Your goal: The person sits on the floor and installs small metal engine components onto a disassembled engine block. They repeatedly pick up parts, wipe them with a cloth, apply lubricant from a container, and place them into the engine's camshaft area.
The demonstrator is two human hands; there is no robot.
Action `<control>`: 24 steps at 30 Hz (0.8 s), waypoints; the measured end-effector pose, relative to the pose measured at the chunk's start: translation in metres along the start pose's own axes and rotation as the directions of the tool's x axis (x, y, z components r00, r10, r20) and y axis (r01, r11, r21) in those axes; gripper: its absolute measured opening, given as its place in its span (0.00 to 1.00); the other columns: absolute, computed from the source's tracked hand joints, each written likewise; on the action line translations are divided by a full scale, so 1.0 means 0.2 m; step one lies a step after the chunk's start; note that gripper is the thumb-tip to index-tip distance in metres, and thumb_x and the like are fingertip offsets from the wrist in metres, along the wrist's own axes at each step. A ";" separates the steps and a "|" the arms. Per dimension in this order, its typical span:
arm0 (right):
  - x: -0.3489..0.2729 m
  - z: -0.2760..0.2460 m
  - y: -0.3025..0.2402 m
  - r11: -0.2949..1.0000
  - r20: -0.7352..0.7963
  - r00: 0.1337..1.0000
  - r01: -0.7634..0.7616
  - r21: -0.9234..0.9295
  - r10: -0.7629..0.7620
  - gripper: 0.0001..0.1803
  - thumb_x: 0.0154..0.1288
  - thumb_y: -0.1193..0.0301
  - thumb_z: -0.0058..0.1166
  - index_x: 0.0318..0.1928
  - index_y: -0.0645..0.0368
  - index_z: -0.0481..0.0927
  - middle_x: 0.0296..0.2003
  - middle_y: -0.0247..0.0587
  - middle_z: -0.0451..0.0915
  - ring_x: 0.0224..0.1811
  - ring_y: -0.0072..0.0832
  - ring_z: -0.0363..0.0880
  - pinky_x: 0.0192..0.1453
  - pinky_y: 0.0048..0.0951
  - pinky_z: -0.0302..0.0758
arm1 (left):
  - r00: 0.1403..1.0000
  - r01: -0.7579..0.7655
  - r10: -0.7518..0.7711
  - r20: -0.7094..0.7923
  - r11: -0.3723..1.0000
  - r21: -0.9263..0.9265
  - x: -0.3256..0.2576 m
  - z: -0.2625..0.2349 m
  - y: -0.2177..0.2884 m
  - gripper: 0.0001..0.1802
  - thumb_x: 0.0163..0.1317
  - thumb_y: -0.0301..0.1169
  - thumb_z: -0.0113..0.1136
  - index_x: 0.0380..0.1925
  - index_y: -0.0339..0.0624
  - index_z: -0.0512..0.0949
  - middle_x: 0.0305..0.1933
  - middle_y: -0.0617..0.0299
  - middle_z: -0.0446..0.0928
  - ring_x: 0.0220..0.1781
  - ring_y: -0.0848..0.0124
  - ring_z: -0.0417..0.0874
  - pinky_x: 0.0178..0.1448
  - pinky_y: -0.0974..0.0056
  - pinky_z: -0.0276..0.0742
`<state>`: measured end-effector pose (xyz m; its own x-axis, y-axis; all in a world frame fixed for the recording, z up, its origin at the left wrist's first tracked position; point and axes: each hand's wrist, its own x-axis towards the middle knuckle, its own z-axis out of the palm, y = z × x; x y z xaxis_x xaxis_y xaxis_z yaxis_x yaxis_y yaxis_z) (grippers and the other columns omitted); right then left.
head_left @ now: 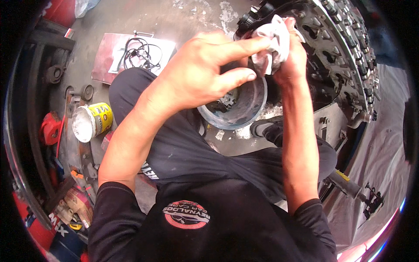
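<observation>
My right hand (294, 59) is closed round a crumpled white rag (276, 37) with dark smudges, held in front of a large engine block (325, 48). My left hand (207, 65) is just to the left, index finger stretched out so that its tip overlaps the rag's edge; whether it presses on the cloth I cannot tell. Its thumb stands apart from the index finger, and the other fingers are mostly hidden. Below both hands a round grey-blue basin (258, 109) sits on the floor between my legs, with metal parts (228, 101) in it, partly covered by my left hand.
At left are a white bucket with a yellow label (92, 121), a red tool (51, 129) and a dark metal frame (39, 91). Black cables (140, 54) lie on white paper over a reddish board (101, 65). A grey sheet (384, 144) spreads at right, near a dark cylindrical tool (347, 183).
</observation>
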<state>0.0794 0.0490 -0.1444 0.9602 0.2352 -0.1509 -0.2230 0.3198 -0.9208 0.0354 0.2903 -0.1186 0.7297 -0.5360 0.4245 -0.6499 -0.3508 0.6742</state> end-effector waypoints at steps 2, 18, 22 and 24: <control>-0.02 0.20 0.00 0.990 -0.088 0.995 -0.028 0.139 0.041 0.37 0.81 0.38 0.30 0.48 0.59 0.81 0.36 0.40 0.86 0.35 0.29 0.87 0.37 0.32 0.86 | 0.987 -0.121 0.146 -0.061 0.946 0.302 0.04 0.05 -0.05 0.41 0.52 0.40 0.75 0.70 0.58 0.75 0.67 0.50 0.76 0.66 0.49 0.75 0.73 0.51 0.72; -0.28 -0.47 1.36 -0.227 -0.492 0.730 -0.439 -0.869 0.475 0.27 0.60 0.57 0.68 0.51 0.65 0.79 0.48 0.65 0.85 0.57 0.53 0.84 0.61 0.46 0.80 | 0.683 0.030 -0.530 -0.502 0.707 -0.706 0.07 -0.16 -0.55 0.12 0.69 0.26 0.56 0.50 0.34 0.81 0.38 0.60 0.85 0.33 0.75 0.85 0.36 0.70 0.80; -0.29 -0.38 1.57 -0.389 -0.448 0.774 -0.283 -0.877 0.447 0.23 0.67 0.62 0.60 0.57 0.63 0.75 0.49 0.54 0.85 0.55 0.50 0.86 0.56 0.48 0.82 | 0.714 0.062 -0.449 -0.537 0.805 -0.590 0.07 -0.19 -0.50 0.13 0.67 0.25 0.55 0.49 0.32 0.81 0.38 0.60 0.85 0.33 0.76 0.84 0.37 0.70 0.80; -0.30 -0.42 1.66 -0.497 -0.424 0.794 -0.181 -0.849 0.435 0.20 0.70 0.63 0.55 0.56 0.61 0.76 0.50 0.52 0.86 0.55 0.47 0.85 0.57 0.48 0.79 | 0.709 0.076 -0.493 -0.505 0.765 -0.640 0.08 -0.21 -0.48 0.12 0.66 0.24 0.56 0.46 0.32 0.81 0.37 0.61 0.84 0.32 0.76 0.83 0.37 0.70 0.79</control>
<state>-0.0379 0.0644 -0.4716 0.7370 -0.0635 -0.6729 0.0795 -0.9805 0.1796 0.1185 0.3474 -0.1521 0.9447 0.1806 0.2738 -0.3057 0.1827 0.9344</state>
